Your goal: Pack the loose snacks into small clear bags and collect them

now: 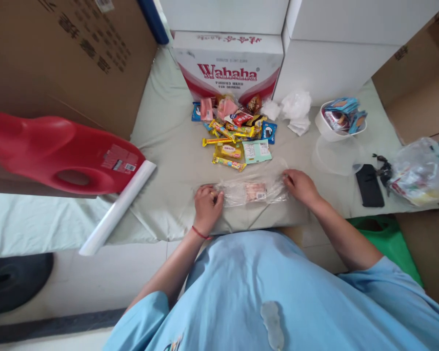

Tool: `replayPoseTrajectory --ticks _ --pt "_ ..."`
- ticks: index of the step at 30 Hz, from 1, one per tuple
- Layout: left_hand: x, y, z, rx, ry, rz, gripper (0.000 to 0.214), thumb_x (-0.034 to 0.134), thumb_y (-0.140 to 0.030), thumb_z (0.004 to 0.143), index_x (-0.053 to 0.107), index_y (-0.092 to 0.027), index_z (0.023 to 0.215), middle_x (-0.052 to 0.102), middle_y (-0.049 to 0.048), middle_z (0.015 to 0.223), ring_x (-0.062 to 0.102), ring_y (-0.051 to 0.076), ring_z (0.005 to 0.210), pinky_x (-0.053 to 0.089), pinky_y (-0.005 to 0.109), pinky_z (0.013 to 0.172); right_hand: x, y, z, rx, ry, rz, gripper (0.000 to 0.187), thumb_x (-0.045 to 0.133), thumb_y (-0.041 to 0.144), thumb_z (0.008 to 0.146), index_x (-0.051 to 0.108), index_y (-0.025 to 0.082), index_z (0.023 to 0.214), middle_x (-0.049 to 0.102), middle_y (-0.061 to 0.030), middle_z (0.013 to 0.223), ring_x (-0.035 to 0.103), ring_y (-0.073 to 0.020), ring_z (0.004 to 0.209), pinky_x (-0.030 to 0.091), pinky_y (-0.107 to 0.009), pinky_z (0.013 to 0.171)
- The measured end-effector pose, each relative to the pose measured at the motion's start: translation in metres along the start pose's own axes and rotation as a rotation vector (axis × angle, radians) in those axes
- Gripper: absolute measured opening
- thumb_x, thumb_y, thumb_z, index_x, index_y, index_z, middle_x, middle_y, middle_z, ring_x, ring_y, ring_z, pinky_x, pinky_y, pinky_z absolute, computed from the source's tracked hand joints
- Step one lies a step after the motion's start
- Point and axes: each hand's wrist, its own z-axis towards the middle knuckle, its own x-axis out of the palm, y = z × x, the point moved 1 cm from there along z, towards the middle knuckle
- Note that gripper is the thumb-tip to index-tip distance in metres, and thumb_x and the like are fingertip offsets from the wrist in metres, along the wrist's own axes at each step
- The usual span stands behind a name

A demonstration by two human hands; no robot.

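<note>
A sheet of clear plastic film (234,195) lies stretched across the front of the covered table, with a small pink snack packet (255,191) on or under it. My left hand (208,207) has its fingers curled onto the film's left end. At the opposite end, my right hand (300,185) pinches the film between thumb and fingers. Just beyond the film is a pile of wrapped snacks (232,132) in yellow, blue, red and pink wrappers.
A red jug (58,151) and a white roll (119,209) are at left. Behind the snacks stands a Wahaha carton (230,68). To the right are crumpled white plastic (296,109), a tub of packets (331,127), a clear lid (336,155), a black phone (369,185) and a plastic bag (420,170).
</note>
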Motion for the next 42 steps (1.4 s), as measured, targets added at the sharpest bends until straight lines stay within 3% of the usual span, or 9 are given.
replayPoseTrajectory --ticks 4,9,16,21,24,27,32,35,42 --pt "0.005 -0.001 -0.003 -0.067 -0.055 0.058 0.029 0.06 -0.038 0.097 0.068 -0.023 0.074 0.07 0.0106 0.096 0.063 0.033 0.119 0.051 0.054 0.107 -0.009 0.034 -0.016 -0.2 -0.178 0.026 0.035 0.048 0.037 0.109 0.076 0.02 0.121 0.072 -0.0147 0.105 0.068 -0.0282 0.096 0.057 -0.042 0.089" --pt "0.003 0.001 0.002 -0.103 -0.075 0.079 0.028 0.058 -0.04 0.098 0.065 -0.023 0.076 0.068 0.0111 0.1 0.063 0.032 0.112 0.051 0.054 0.106 0.021 0.066 -0.025 -0.595 0.144 0.083 0.036 0.047 0.027 0.109 0.073 0.025 0.134 0.071 -0.0127 0.132 0.066 -0.0263 0.118 0.057 -0.04 0.098" --pt "-0.037 -0.004 -0.007 -0.178 -0.423 0.142 0.018 0.061 -0.029 0.092 0.067 -0.02 0.107 0.062 0.0166 0.119 0.058 0.035 0.124 0.044 0.059 0.115 0.068 0.055 -0.006 -0.552 0.157 0.09 0.035 0.052 0.026 0.108 0.073 0.024 0.137 0.066 -0.0155 0.139 0.063 -0.026 0.124 0.055 -0.045 0.105" --pt "-0.022 -0.064 -0.027 0.312 0.087 0.135 0.026 0.053 -0.025 0.1 0.075 -0.029 0.112 0.077 0.0085 0.114 0.068 0.029 0.118 0.044 0.052 0.107 0.068 0.06 -0.008 -0.525 0.146 0.135 0.036 0.053 0.026 0.108 0.073 0.024 0.138 0.067 -0.0161 0.137 0.064 -0.0269 0.122 0.056 -0.046 0.104" --pt "0.005 -0.087 -0.02 0.364 0.268 0.162 0.041 0.046 -0.02 0.102 0.074 -0.027 0.131 0.076 0.0094 0.138 0.069 0.028 0.12 0.046 0.049 0.1 0.062 0.062 -0.004 -0.52 0.189 0.191 0.036 0.053 0.025 0.107 0.074 0.021 0.135 0.068 -0.0158 0.136 0.065 -0.0264 0.123 0.055 -0.045 0.106" --pt "0.024 -0.089 -0.009 0.304 0.306 0.212 0.048 0.043 -0.018 0.104 0.068 -0.025 0.144 0.071 0.0104 0.15 0.069 0.029 0.12 0.045 0.049 0.097 0.047 0.062 0.006 -0.451 0.197 0.214 0.035 0.049 0.02 0.106 0.076 0.02 0.129 0.073 -0.014 0.126 0.069 -0.0249 0.114 0.057 -0.042 0.103" --pt "0.029 -0.084 -0.009 0.292 0.305 0.254 0.047 0.042 -0.02 0.107 0.068 -0.027 0.146 0.071 0.009 0.15 0.067 0.032 0.121 0.044 0.051 0.097 0.023 0.071 0.042 -0.26 -0.106 0.005 0.051 0.061 0.031 0.103 0.062 0.015 0.152 0.068 -0.0213 0.14 0.055 -0.0388 0.135 0.047 -0.058 0.115" --pt "0.026 -0.084 -0.012 0.249 0.272 0.281 0.045 0.044 -0.024 0.108 0.068 -0.028 0.146 0.066 0.0087 0.157 0.062 0.034 0.129 0.044 0.053 0.097 0.026 0.075 0.07 -0.175 0.011 -0.093 0.076 0.079 0.038 0.094 0.053 0.01 0.159 0.069 -0.025 0.137 0.046 -0.0442 0.145 0.04 -0.063 0.12" --pt "0.025 -0.082 -0.008 0.221 0.27 0.26 0.046 0.048 -0.026 0.106 0.066 -0.029 0.148 0.066 0.0083 0.156 0.062 0.035 0.125 0.044 0.055 0.1 0.03 0.079 0.098 -0.15 0.254 -0.16 0.018 0.066 0.022 0.097 0.082 0.017 0.105 0.076 -0.0115 0.093 0.068 -0.029 0.101 0.052 -0.04 0.094"
